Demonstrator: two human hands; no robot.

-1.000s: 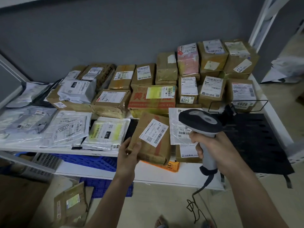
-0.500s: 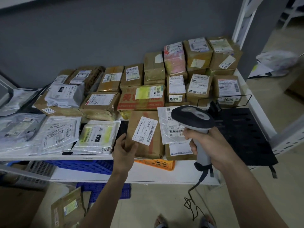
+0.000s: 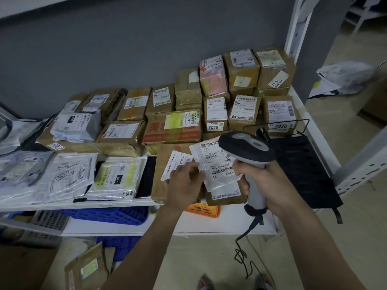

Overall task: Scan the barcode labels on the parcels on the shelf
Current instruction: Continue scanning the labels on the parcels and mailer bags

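Observation:
My right hand grips the handle of a grey and black barcode scanner, whose head points over the parcels at the front of the white shelf. My left hand lies on a brown parcel with a white label marked J6-506, and its fingers pinch the left edge of a clear-wrapped parcel with a barcode label beside it. Many brown boxes, such as one numbered 5428 and one numbered 4926, fill the back of the shelf.
Grey and white poly mailers cover the shelf's left front. A black perforated mat lies at the right end. Blue crates and an orange crate sit on the lower shelf. A brown parcel lies on the floor.
My left hand has let go of the brown parcel's left edge, moved right across it and taken the edge of the clear-wrapped parcel. The brown parcel now lies flat. The scanner stays put.

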